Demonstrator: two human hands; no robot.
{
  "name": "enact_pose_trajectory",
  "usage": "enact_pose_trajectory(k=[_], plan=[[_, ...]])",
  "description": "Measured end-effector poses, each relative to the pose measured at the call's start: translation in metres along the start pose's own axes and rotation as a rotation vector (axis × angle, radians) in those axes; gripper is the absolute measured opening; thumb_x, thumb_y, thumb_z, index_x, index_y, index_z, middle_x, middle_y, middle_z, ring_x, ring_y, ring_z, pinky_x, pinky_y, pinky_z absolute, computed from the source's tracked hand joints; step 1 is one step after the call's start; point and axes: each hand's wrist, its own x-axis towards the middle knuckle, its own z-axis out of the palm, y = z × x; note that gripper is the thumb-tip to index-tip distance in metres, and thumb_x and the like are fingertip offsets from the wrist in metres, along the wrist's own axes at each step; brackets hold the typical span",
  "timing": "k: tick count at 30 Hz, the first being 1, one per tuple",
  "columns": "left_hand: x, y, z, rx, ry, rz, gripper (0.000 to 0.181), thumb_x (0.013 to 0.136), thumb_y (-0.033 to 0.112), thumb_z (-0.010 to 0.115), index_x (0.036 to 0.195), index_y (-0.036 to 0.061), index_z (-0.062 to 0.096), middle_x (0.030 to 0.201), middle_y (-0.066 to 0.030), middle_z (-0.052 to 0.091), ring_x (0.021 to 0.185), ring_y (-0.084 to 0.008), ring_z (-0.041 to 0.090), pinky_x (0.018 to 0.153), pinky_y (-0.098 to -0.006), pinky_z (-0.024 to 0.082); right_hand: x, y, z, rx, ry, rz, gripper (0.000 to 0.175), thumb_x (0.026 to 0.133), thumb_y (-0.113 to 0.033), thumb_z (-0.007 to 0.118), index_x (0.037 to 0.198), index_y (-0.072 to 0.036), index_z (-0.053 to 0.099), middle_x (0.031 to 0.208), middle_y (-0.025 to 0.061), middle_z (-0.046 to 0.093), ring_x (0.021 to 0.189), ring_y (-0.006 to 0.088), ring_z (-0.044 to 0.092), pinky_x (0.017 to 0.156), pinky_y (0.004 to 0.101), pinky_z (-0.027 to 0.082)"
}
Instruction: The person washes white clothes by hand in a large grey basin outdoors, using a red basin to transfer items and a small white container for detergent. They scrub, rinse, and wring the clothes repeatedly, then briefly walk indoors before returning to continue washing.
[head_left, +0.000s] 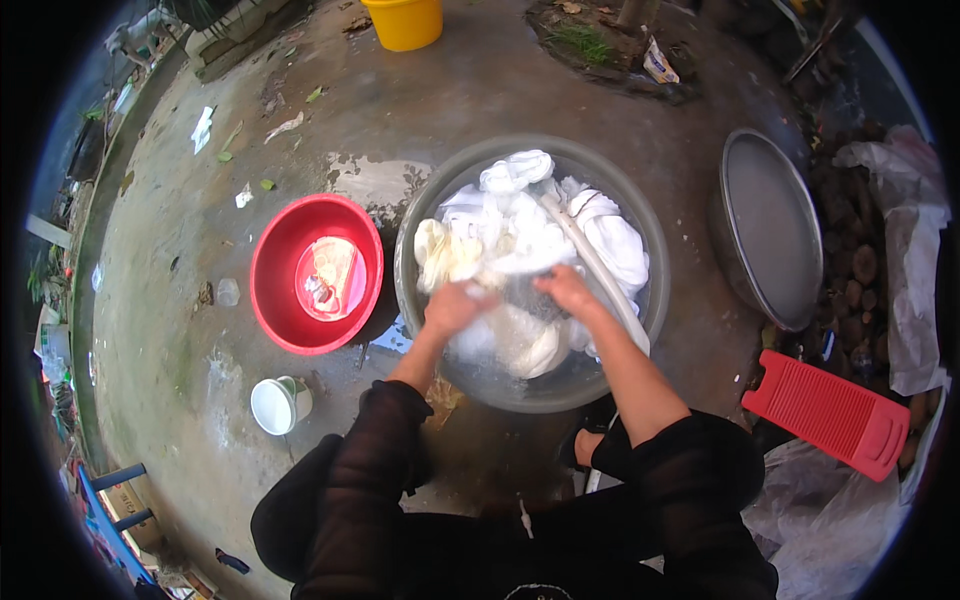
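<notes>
A large grey plastic basin (658, 255) holds water and a heap of wet white fabric (525, 225), part of it cream-coloured at the left. My left hand (455, 306) is over the near-left part of the heap, blurred, at the fabric's edge. On the right, my right hand (564, 289) reaches over the basin's middle, its fingers near the white cloth; whether either hand grips cloth cannot be told. A pale hose or tube (592, 259) lies across the heap and over the basin's near-right side. Another pale cream bundle (536, 349) sits in the water below my hands.
Left of the basin stand a red basin (264, 277) with a packet inside and a small white bucket (274, 407). At right are a tilted grey metal-rimmed basin (772, 225), a red plastic washboard (825, 412) and plastic sheeting (832, 517). A yellow bucket (405, 26) stands farther off.
</notes>
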Motion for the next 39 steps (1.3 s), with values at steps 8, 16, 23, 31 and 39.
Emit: enact_pose_trajectory(k=[8, 16, 23, 31, 39], plan=[[-0.035, 0.014, -0.062, -0.028, 0.301, 0.385, 0.034, 0.079, 0.013, 0.068, 0.106, -0.0050, 0.060, 0.108, -0.0184, 0.060, 0.102, -0.0282, 0.060, 0.085, -0.0371, 0.049, -0.059, -0.126, -0.071, 0.388, 0.049, -0.176, 0.030, 0.089, -0.028, 0.062, 0.098, 0.000, 0.066, 0.085, 0.0041, 0.067, 0.077, 0.0129, 0.061, 0.070, 0.0292, 0.047], [-0.054, -0.018, 0.013, 0.821, 0.272, 0.648, 0.054, 0.077, 0.033, 0.069, 0.128, 0.0199, 0.055, 0.144, -0.0222, 0.032, 0.139, -0.0369, 0.025, 0.107, -0.0588, 0.026, -0.045, 0.001, -0.015, -0.321, 0.198, -0.339, 0.046, 0.087, -0.027, 0.060, 0.130, -0.015, 0.051, 0.136, 0.0164, 0.046, 0.121, 0.0339, 0.048, 0.099, 0.0426, 0.040], [-0.014, -0.035, 0.038, 0.968, 0.013, 0.297, 0.055, 0.078, 0.041, 0.063, 0.130, 0.0290, 0.054, 0.146, -0.0159, 0.034, 0.141, -0.0387, 0.017, 0.102, -0.0679, 0.024, -0.048, -0.006, 0.028, -0.701, -0.130, -0.044, 0.076, 0.089, -0.058, 0.046, 0.152, -0.029, 0.014, 0.156, 0.0151, 0.016, 0.142, 0.0348, 0.021, 0.111, 0.0548, 0.018], [0.035, -0.070, 0.044, 0.862, -0.063, 0.246, 0.038, 0.087, 0.032, 0.055, 0.113, 0.0067, 0.064, 0.114, -0.0150, 0.064, 0.111, -0.0316, 0.058, 0.097, -0.0491, 0.041, -0.010, 0.003, 0.050, -0.501, -0.298, 0.131, 0.070, 0.091, -0.058, 0.042, 0.143, -0.010, 0.040, 0.142, 0.0229, 0.041, 0.133, 0.0343, 0.039, 0.110, 0.0438, 0.031], [-0.036, 0.072, -0.067, -0.030, 0.077, 0.480, 0.030, 0.094, 0.030, 0.057, 0.095, 0.0007, 0.065, 0.074, -0.0105, 0.064, 0.071, -0.0157, 0.059, 0.068, -0.0333, 0.048, -0.014, -0.068, 0.017, -0.208, -0.087, -0.398, 0.044, 0.083, -0.032, 0.065, 0.119, -0.006, 0.062, 0.104, 0.0161, 0.067, 0.096, 0.0309, 0.063, 0.086, 0.0398, 0.049]])
